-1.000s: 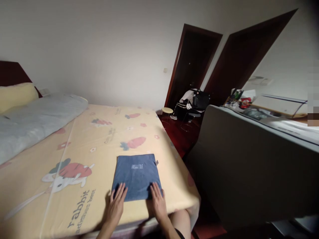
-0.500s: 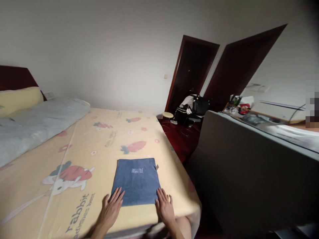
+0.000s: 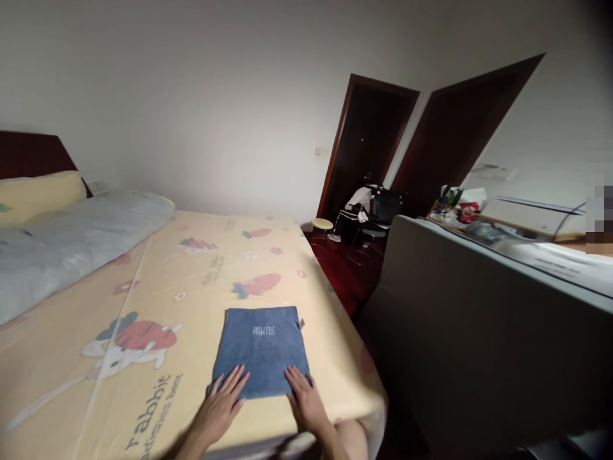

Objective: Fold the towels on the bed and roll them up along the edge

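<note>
A folded blue towel (image 3: 262, 348) with small white lettering lies flat near the foot corner of the bed (image 3: 191, 281), which has a yellow sheet printed with rabbits and carrots. My left hand (image 3: 221, 406) rests flat with fingers spread on the towel's near left corner. My right hand (image 3: 303, 400) lies flat on the near right corner, fingers apart. Neither hand grips anything.
A grey blanket (image 3: 71, 239) and a yellow pillow (image 3: 38, 195) lie at the head of the bed. A grey panel (image 3: 479, 332) stands close on the right, with a cluttered desk (image 3: 507, 220) behind it. A stool (image 3: 320, 225), a bag on a chair (image 3: 378, 207) and an open door (image 3: 368, 147) are beyond.
Both hands slid outward to the towel's near corners half a second ago, then came back onto its near edge. The towel itself stays in place.
</note>
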Tool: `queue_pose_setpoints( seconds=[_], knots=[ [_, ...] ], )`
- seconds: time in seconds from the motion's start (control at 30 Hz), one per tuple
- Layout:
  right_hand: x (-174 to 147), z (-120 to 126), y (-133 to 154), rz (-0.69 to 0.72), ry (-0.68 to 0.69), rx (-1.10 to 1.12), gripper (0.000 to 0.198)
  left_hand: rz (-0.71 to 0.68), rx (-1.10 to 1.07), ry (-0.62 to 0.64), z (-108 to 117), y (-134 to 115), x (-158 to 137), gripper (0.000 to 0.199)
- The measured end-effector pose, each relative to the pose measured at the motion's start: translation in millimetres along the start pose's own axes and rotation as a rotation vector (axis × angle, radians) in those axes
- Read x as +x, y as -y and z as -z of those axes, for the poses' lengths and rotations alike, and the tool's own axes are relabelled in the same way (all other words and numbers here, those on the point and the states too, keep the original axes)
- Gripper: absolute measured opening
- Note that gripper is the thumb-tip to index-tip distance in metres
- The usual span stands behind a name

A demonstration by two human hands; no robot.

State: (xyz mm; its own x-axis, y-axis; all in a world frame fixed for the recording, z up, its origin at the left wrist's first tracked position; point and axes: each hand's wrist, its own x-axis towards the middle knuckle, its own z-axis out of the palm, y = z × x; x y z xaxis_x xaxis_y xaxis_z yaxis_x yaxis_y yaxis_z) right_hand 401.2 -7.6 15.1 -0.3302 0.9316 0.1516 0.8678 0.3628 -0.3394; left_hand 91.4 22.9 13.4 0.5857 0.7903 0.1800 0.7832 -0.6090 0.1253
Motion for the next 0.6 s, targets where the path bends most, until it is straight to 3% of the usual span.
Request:
queue_pose_setpoints(
  seconds=[0.1, 0.2, 0.37, 0.6],
  knots=[
    [-19, 3, -37, -0.058, -0.041, -0.036, 0.052, 0.048, 0.033, 0.013, 8, 25, -16, 0.057],
    [-30, 1, -55, -0.103, -0.067, -0.042, 0.057, 0.058, 0.109, -0.07, 5, 40, -26, 0.058],
    [-34, 2, -58, -0.158, -0.069, -0.018, 0.053, -0.005, 0.212, -0.201, -4, 56, -36, 0.052],
    [-20, 22, -44, -0.277, -0.003, -0.008, 0.044, 0.054, 0.057, -0.189, 13, 58, -36, 0.036]
  ],
)
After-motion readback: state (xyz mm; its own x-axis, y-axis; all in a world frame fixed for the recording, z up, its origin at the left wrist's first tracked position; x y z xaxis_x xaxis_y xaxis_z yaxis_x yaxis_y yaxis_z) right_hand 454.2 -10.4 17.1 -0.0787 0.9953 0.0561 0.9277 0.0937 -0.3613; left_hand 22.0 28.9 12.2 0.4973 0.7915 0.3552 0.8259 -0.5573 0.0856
